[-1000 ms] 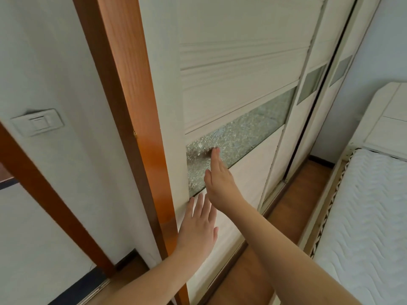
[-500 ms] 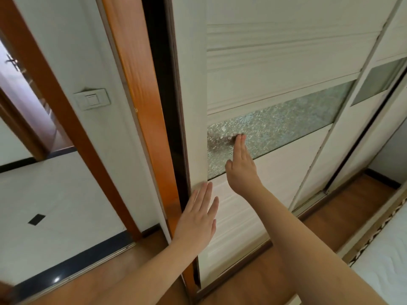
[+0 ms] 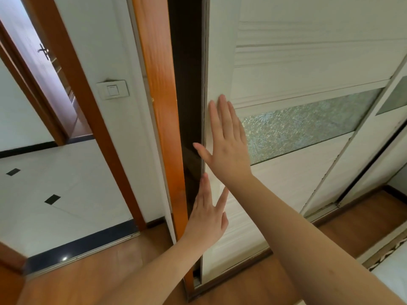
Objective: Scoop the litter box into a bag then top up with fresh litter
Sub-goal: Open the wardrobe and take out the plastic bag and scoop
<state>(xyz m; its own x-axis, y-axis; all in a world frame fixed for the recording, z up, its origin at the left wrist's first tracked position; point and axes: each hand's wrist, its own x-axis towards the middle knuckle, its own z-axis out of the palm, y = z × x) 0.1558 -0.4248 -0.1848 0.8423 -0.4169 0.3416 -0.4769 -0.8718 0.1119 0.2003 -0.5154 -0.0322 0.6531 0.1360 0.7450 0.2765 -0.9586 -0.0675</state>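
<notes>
A white sliding wardrobe door (image 3: 297, 69) with a frosted patterned glass strip (image 3: 308, 126) fills the middle and right. My right hand (image 3: 229, 142) lies flat on the door near its left edge, fingers spread. Lower down, my left hand (image 3: 208, 216) is flat against the same door edge. Between the door and the orange wooden frame (image 3: 158, 95) is a dark gap (image 3: 187, 84) into the wardrobe. No litter box, scoop, bag or litter is in view.
A white wall with a light switch (image 3: 112, 90) stands left of the frame. Further left, a doorway opens onto a white tiled floor (image 3: 55, 194). Wooden flooring (image 3: 99, 271) lies underfoot. A second sliding panel (image 3: 374, 139) and a mattress corner (image 3: 394, 271) are at the right.
The wardrobe door has slid to the right, and the dark gap beside the frame has widened. Both hands stay flat on the door; the view has turned left toward the doorway.
</notes>
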